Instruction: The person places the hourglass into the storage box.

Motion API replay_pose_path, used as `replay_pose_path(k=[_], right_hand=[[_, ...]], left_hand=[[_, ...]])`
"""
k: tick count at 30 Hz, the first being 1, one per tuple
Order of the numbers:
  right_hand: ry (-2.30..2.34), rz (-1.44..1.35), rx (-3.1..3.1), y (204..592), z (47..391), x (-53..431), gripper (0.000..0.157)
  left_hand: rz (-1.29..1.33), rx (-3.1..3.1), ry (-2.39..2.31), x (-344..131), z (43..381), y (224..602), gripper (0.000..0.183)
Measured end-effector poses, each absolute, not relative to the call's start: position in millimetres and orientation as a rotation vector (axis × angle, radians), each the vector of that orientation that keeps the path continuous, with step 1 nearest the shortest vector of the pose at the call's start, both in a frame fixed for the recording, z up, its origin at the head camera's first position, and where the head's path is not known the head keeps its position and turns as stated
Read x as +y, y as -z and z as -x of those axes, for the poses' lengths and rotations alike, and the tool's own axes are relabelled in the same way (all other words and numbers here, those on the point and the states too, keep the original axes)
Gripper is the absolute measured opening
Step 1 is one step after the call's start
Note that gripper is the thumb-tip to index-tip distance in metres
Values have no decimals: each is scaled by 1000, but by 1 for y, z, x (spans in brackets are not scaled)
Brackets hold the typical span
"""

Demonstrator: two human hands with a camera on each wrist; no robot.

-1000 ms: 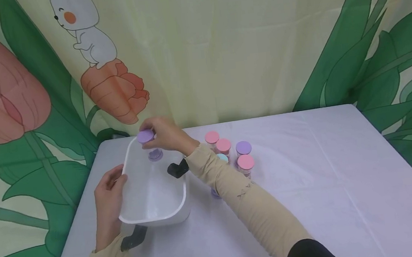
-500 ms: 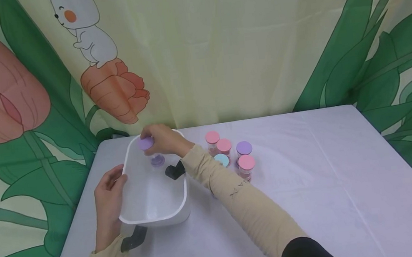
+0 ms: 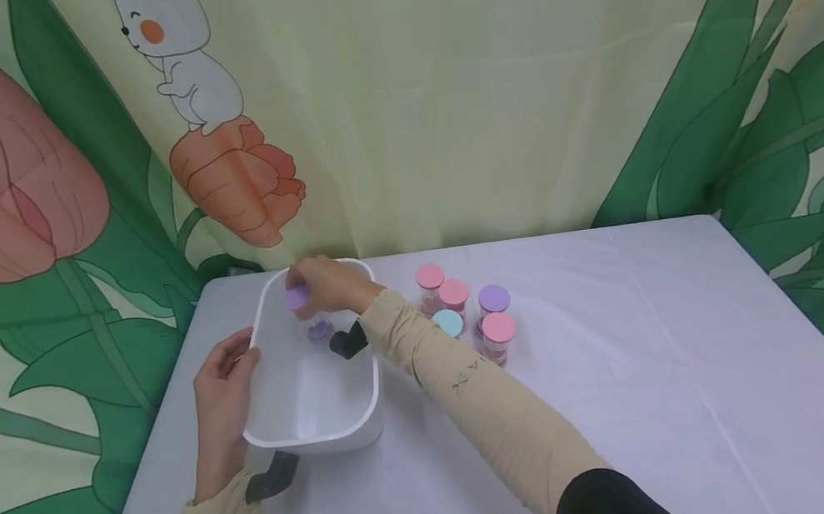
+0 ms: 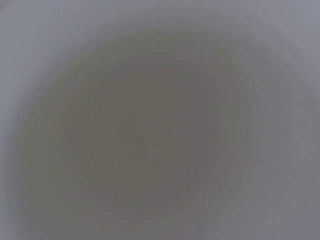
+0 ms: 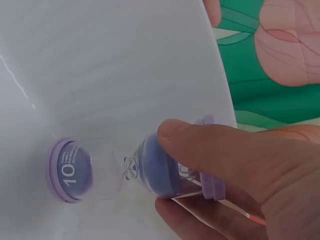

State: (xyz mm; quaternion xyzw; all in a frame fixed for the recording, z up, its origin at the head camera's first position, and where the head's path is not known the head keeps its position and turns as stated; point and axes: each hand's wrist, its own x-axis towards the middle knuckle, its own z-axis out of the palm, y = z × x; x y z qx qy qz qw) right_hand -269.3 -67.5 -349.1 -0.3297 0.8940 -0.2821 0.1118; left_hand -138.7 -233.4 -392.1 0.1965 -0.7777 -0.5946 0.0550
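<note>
A sand timer [image 3: 298,296] with purple caps is inside the white plastic tub [image 3: 311,444], gripped by my right hand [image 3: 328,285]. In the right wrist view, the thumb and fingers pinch the upper bulb of the timer [image 5: 160,167]; blue sand shows through the clear glass, and "10 minute" is printed at the lower end. That lower cap is close over the tub's inner surface. My left hand [image 3: 225,385] holds the tub's left rim, thumb at the edge. Only a grey blur fills the left wrist view.
Right of the tub stand more sand timers: several with pink caps [image 3: 498,327], one purple-capped [image 3: 494,298] and one blue-capped [image 3: 449,323], partly behind the right sleeve [image 3: 471,385]. A patterned curtain [image 3: 456,101] hangs behind the white-covered table [image 3: 660,390].
My right hand has lowered the purple-capped sand timer further into the tub. My left hand stays at the rim. The blue cap beside the sleeve shows more fully now.
</note>
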Motion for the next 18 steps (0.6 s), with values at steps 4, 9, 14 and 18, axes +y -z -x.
replay_pose_path(k=[4, 9, 14, 18], right_hand=[[808, 952, 2611, 356, 271, -68, 40], [788, 942, 2609, 363, 271, -67, 41], [786, 952, 2589, 367, 272, -67, 43], [815, 958, 2557, 368, 273, -67, 43]], left_hand=[[-589, -2360, 1805, -233, 138, 392, 39], [-593, -2357, 1799, -232, 138, 392, 38], [-596, -2365, 1792, -233, 138, 393, 39], [-583, -2373, 1793, -234, 137, 392, 40]])
